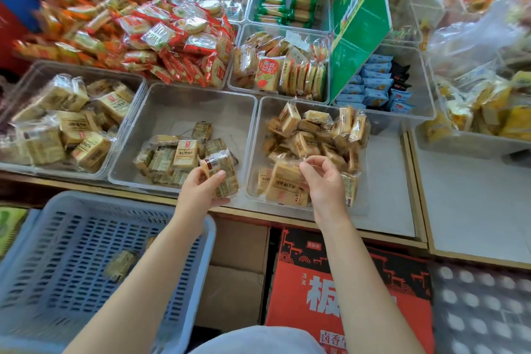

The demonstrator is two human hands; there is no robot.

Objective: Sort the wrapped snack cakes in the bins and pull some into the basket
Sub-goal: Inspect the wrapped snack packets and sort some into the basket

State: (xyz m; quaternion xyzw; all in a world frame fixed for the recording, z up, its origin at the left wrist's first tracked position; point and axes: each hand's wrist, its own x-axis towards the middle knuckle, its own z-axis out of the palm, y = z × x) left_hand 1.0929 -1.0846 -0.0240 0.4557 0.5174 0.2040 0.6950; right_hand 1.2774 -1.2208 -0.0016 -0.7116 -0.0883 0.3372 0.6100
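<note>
The left hand (202, 187) holds a stack of wrapped snack cakes (222, 177) tight, the blue basket (71, 261) waits just below and left of it, and the right hand (321, 178) pinches a wrapper edge (301, 160) farther away.

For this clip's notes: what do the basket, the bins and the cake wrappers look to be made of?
Basket: pale blue moulded plastic, matte, judging by its slotted grid walls. Bins: clear rigid plastic, slightly cloudy; the contents show through the walls. Wrapper of the snack cake in the left hand: thin glossy transparent film, probably plastic, crinkled and catching glare.
</note>
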